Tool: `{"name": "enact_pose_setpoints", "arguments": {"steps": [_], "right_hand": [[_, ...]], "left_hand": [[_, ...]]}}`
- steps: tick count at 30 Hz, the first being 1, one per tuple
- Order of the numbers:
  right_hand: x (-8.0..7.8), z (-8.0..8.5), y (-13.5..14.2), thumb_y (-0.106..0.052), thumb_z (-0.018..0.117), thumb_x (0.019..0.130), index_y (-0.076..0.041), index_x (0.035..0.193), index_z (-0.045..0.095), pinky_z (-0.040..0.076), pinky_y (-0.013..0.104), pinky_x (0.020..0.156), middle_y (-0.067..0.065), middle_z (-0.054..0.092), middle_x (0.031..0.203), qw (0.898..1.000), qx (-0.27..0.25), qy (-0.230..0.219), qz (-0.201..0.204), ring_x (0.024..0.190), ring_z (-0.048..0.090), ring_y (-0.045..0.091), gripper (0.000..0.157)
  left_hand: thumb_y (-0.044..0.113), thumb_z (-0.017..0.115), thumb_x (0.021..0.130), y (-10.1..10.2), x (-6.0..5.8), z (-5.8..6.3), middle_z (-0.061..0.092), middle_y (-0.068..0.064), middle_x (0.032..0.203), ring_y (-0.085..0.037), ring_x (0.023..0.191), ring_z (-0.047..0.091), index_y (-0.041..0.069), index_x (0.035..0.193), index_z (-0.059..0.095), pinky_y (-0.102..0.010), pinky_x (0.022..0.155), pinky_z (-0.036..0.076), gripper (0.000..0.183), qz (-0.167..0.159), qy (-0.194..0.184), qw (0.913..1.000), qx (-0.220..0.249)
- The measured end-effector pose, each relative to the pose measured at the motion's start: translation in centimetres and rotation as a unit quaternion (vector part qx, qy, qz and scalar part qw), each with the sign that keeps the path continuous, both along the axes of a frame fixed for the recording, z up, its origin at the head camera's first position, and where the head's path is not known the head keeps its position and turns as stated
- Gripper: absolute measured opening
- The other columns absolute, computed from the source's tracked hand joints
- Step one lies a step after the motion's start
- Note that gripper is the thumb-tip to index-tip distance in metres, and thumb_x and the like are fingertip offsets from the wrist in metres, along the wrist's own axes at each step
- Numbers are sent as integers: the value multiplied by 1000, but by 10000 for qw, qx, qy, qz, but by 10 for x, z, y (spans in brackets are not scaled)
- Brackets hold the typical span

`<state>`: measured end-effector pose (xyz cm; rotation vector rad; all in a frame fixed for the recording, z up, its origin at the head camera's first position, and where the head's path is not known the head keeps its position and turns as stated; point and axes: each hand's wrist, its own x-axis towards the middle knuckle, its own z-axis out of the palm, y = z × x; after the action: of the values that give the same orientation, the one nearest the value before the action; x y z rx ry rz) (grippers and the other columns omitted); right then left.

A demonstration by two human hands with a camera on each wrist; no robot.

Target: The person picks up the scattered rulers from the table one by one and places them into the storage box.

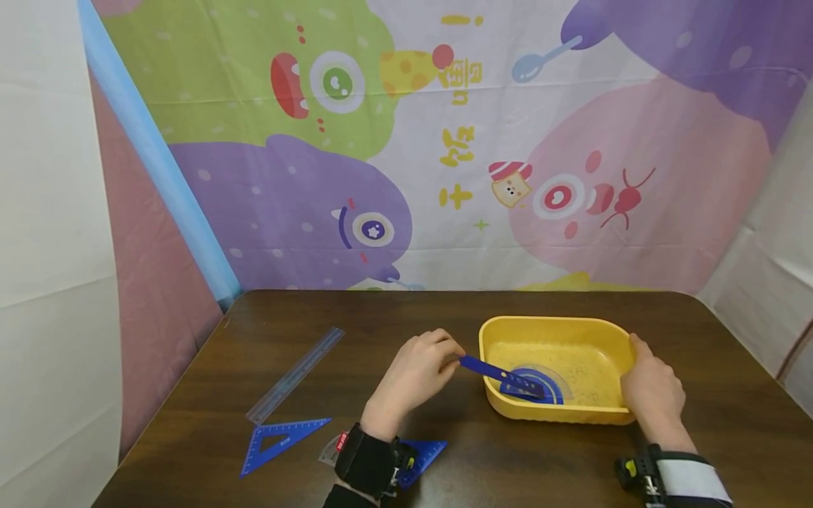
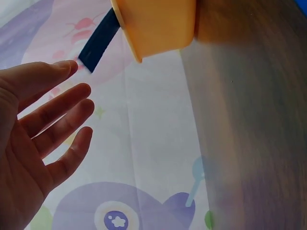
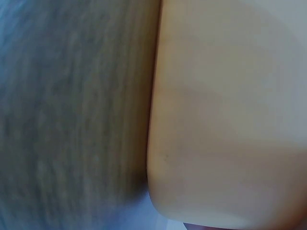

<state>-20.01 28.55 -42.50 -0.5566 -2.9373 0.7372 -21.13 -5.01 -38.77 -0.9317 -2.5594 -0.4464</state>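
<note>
A yellow plastic basin (image 1: 559,416) stands on the table, with a blue protractor (image 1: 555,386) lying in it. A blue ruler (image 1: 488,369) slants over the basin's left rim, its lower end over the protractor. At the ruler's upper end is my left hand (image 1: 416,374); the left wrist view shows the fingers loosely spread and the thumb tip just short of the ruler's end. My right hand (image 1: 654,388) holds the basin's right rim. From the right wrist, only the basin's outer wall (image 3: 225,105) and the tabletop show, the hand itself out of sight.
On the table's left lie a clear ruler (image 1: 295,375) and a blue set square (image 1: 279,441). Another blue set square (image 1: 427,457) and a clear protractor (image 1: 329,451) are partly covered by my left wrist. A cartoon-printed cloth (image 1: 444,268) hangs behind the table.
</note>
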Motion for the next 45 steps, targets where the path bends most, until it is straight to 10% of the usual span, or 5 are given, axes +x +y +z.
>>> {"name": "enact_pose_setpoints", "arguments": {"steps": [45], "right_hand": [[0,0,-2,-4,42,91,-2,144,12,44,47,67,36,40,121,10000,-41,37,-77,68,48,33,61]], "left_hand": [[24,63,84,9,-2,-15,63,7,93,-8,79,60,21,99,68,-23,70,47,16,-107,-213,9984,-513]]}}
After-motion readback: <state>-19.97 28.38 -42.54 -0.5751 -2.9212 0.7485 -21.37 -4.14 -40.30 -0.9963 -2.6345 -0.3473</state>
